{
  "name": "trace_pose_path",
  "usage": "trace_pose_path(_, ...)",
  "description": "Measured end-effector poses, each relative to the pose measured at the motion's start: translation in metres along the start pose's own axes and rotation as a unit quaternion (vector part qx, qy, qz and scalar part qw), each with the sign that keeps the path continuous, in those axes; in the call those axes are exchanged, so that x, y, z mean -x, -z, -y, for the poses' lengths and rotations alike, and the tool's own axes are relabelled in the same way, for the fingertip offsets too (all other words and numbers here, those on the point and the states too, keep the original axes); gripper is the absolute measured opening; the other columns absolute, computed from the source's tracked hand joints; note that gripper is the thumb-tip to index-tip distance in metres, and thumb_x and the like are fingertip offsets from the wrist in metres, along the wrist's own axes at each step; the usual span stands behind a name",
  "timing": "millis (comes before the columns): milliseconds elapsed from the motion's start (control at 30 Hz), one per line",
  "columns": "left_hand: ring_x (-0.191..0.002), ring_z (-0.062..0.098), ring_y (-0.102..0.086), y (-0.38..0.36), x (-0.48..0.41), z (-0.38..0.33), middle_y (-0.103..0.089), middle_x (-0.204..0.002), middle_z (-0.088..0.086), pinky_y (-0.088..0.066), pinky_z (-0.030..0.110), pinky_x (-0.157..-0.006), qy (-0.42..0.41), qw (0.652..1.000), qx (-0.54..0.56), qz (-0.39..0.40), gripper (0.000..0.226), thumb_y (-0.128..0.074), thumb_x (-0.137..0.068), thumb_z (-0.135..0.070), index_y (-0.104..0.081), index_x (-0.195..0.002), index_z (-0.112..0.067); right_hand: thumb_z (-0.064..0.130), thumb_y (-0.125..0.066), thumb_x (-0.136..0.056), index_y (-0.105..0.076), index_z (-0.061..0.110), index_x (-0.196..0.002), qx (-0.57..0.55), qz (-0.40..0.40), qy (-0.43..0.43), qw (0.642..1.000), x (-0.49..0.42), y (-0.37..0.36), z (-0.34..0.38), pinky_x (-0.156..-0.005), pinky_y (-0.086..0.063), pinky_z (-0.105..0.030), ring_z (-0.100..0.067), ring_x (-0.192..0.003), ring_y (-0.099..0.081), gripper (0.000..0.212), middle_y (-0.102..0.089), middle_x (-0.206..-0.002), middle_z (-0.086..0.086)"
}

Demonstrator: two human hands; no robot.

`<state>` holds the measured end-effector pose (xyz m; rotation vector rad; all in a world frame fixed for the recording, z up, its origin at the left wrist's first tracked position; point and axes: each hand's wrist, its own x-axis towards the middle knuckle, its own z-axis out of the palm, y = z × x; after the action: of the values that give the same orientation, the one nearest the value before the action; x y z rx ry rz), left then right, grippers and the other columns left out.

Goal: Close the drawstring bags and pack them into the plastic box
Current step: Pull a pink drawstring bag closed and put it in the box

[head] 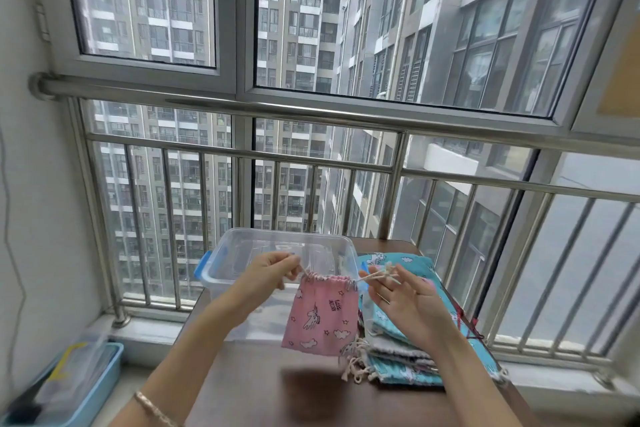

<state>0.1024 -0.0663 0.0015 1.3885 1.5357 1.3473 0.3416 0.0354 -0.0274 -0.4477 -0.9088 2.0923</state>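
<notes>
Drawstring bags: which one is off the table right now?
The pink bag, hanging between the left hand and right hand, each pinching a cord. The other bags, mostly blue, lie stacked on the table.

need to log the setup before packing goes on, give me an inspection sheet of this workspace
surface: dark brown table, partly bare
job's things: pink bag held up, mouth gathered; clear plastic box behind it, lidless, no bags seen inside; blue bags stacked at the table's right
clutter: blue tray on the floor, left, contents blurred
hands: left hand pinches one cord, right hand the other
cables: thin wire down the left wall
surroundings: steel railing, window, tower blocks outside
</notes>
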Motion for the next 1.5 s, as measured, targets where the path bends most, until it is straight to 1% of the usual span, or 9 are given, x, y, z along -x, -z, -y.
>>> trace_pose_path(133, -0.100, 0.019, -0.065, -0.012, -0.002, -0.008, -0.072, -0.110, 0.007, -0.050, 0.027, -0.085, 0.033, 0.968, 0.237, 0.074, 0.032, -0.047, -0.097, -0.020, -0.064, -0.075, -0.003, 0.015, -0.049, -0.096, -0.068, 0.007, -0.098, -0.066, 0.022, 0.026, 0.997, 0.003, -0.014, 0.002, -0.099, -0.049, -0.045, -0.028, -0.112, -0.065, 0.021, -0.066, -0.119, -0.016)
trace_pose_path(233, -0.099, 0.022, -0.062, -0.019, -0.005, -0.008, -0.071, -0.106, 0.010, -0.048, 0.033, -0.090, 0.046, 0.947, 0.311, 0.066, 0.029, -0.052, -0.094, -0.022, -0.073, -0.091, -0.002, 0.003, -0.048, -0.094, -0.060, 0.009, -0.127, -0.015, 0.043, 0.052, 0.998, 0.003, -0.018, 0.004, -0.100, -0.048, -0.041, -0.022, -0.109, -0.067, 0.035, -0.066, -0.122, -0.010)
trace_pose_path(500, -0.103, 0.021, -0.063, -0.026, -0.004, 0.002, -0.069, -0.106, 0.014, -0.048, 0.031, -0.100, 0.037, 0.939, 0.336, 0.067, 0.033, -0.068, -0.078, -0.008, -0.068, -0.109, 0.002, -0.007, -0.051, -0.091, -0.038, 0.013, -0.146, 0.128, -0.057, 0.116, 0.983, -0.009, -0.014, -0.008, -0.074, -0.060, -0.030, -0.020, -0.073, -0.070, 0.060, -0.072, -0.097, -0.016)
trace_pose_path(633, -0.090, 0.016, -0.065, -0.034, -0.002, 0.006, -0.073, -0.087, 0.007, -0.048, 0.029, -0.090, 0.064, 0.932, 0.357, -0.007, 0.015, -0.068, -0.077, -0.002, -0.073, -0.090, -0.006, -0.003, -0.055, -0.090, -0.037, 0.012, -0.145, 0.139, -0.079, 0.127, 0.979, -0.008, -0.012, -0.011, -0.082, -0.059, -0.033, -0.021, -0.068, -0.071, 0.060, -0.071, -0.084, -0.017)
trace_pose_path(767, -0.080, 0.015, -0.069, -0.016, -0.004, 0.009, -0.073, -0.086, 0.010, -0.057, 0.023, -0.073, 0.056, 0.899, 0.427, -0.074, 0.024, -0.068, -0.067, -0.003, -0.070, -0.092, -0.003, -0.006, -0.052, -0.091, -0.035, 0.007, -0.147, 0.137, -0.106, 0.131, 0.976, -0.004, 0.006, -0.001, -0.077, -0.060, -0.029, -0.019, -0.064, -0.071, 0.060, -0.070, -0.075, -0.012)
trace_pose_path(967, -0.090, 0.019, -0.071, -0.021, -0.002, 0.002, -0.075, -0.092, 0.012, -0.052, 0.031, -0.084, 0.016, 0.966, 0.258, -0.023, 0.042, -0.076, -0.067, -0.015, -0.064, -0.106, -0.008, 0.000, -0.053, -0.095, -0.040, 0.009, -0.134, 0.298, -0.033, 0.109, 0.948, -0.001, -0.007, 0.003, -0.076, -0.058, -0.040, -0.016, -0.049, -0.055, 0.043, -0.067, -0.079, -0.016)
trace_pose_path(1200, -0.093, 0.015, -0.072, -0.041, -0.017, -0.017, -0.075, -0.097, 0.008, -0.055, 0.022, -0.079, -0.096, 0.990, 0.100, 0.024, 0.050, -0.074, -0.081, -0.008, -0.054, -0.126, -0.018, 0.006, -0.060, -0.094, -0.060, 0.004, -0.102, 0.498, 0.010, 0.096, 0.862, -0.016, -0.044, -0.005, -0.057, -0.047, -0.027, -0.012, -0.051, -0.053, 0.008, -0.072, -0.075, -0.006)
trace_pose_path(1367, -0.087, 0.016, -0.073, -0.051, -0.027, -0.014, -0.075, -0.095, 0.007, -0.059, 0.028, -0.074, -0.107, 0.992, 0.063, -0.028, 0.048, -0.073, -0.081, -0.006, -0.058, -0.126, -0.012, 0.010, -0.060, -0.093, -0.076, 0.009, -0.098, 0.434, 0.078, 0.030, 0.897, -0.016, -0.041, -0.013, -0.072, -0.047, -0.024, -0.009, -0.067, -0.056, 0.017, -0.069, -0.086, -0.008)
trace_pose_path(1500, -0.084, 0.013, -0.072, -0.059, -0.026, -0.006, -0.075, -0.090, 0.002, -0.059, 0.033, -0.079, -0.084, 0.995, 0.056, 0.013, 0.040, -0.062, -0.092, -0.015, -0.053, -0.131, -0.018, 0.028, -0.070, -0.088, -0.075, 0.007, -0.093, 0.421, 0.043, 0.049, 0.905, -0.015, -0.039, -0.021, -0.063, -0.043, -0.024, -0.012, -0.063, -0.051, 0.023, -0.064, -0.078, -0.008)
